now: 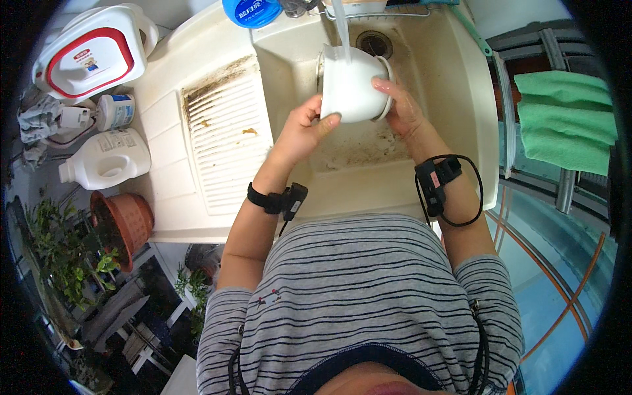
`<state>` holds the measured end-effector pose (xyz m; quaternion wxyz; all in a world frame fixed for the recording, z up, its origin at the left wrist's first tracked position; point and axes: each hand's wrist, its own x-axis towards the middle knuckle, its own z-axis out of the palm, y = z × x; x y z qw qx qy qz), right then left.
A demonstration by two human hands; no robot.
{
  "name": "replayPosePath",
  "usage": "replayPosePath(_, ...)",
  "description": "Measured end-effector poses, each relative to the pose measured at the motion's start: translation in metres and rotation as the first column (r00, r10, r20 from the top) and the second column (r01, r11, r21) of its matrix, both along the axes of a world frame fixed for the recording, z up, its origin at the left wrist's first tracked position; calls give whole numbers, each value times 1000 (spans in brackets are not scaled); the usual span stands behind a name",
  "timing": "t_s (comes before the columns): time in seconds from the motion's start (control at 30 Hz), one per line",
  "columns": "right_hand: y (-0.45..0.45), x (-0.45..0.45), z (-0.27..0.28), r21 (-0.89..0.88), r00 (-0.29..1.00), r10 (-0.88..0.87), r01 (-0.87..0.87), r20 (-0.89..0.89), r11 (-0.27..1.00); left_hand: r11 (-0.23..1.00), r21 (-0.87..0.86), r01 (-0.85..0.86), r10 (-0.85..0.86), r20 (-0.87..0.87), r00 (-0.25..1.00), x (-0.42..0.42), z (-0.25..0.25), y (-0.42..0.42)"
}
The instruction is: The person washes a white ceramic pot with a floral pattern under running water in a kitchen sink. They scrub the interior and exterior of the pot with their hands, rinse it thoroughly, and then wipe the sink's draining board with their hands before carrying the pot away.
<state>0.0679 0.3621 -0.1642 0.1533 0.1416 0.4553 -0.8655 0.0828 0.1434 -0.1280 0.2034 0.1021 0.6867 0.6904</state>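
A white pot (353, 96), lying sideways in the air over the sink basin (444, 128), is between my two hands. My left hand (308, 128) grips its wider rim at the left, thumb on the outer wall. At the other end, my right hand (402, 106) holds the narrower end with a ring-like edge, thumb on top. A stream of water (341, 29) falls onto the pot's upper side. Most of its inside is turned away from view. Brown grime marks the basin floor below it.
The drain (374, 44) lies behind the pot. A ribbed washboard (229, 143) adjoins the basin's left side. Along the left stand a white jug (111, 158), a folding basin (89, 64) and a terracotta planter (128, 224). A blue bottle (252, 12) sits at the back; a green cloth (565, 121) hangs right.
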Motion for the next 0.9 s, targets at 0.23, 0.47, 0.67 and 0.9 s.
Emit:
replayPosePath(0.23, -12, 6, 13, 117, 988, -1, 20, -157, 993, 939, 268, -214, 179, 152, 972, -15, 17, 16)
replayPosePath(0.47, 2, -5, 8, -105, 992, 116, -119, -40, 987, 953, 238, -189, 168, 109, 980, -5, 17, 14)
replayPosePath(0.67, -5, 0, 16, 144, 984, -44, 69, -171, 987, 893, 162, -421, 395, 168, 903, -29, 29, 13)
replayPosePath(0.9, 0, 9, 6, 504, 934, -62, 245, -352, 828, 958, -87, -273, 285, 187, 940, -54, 53, 24)
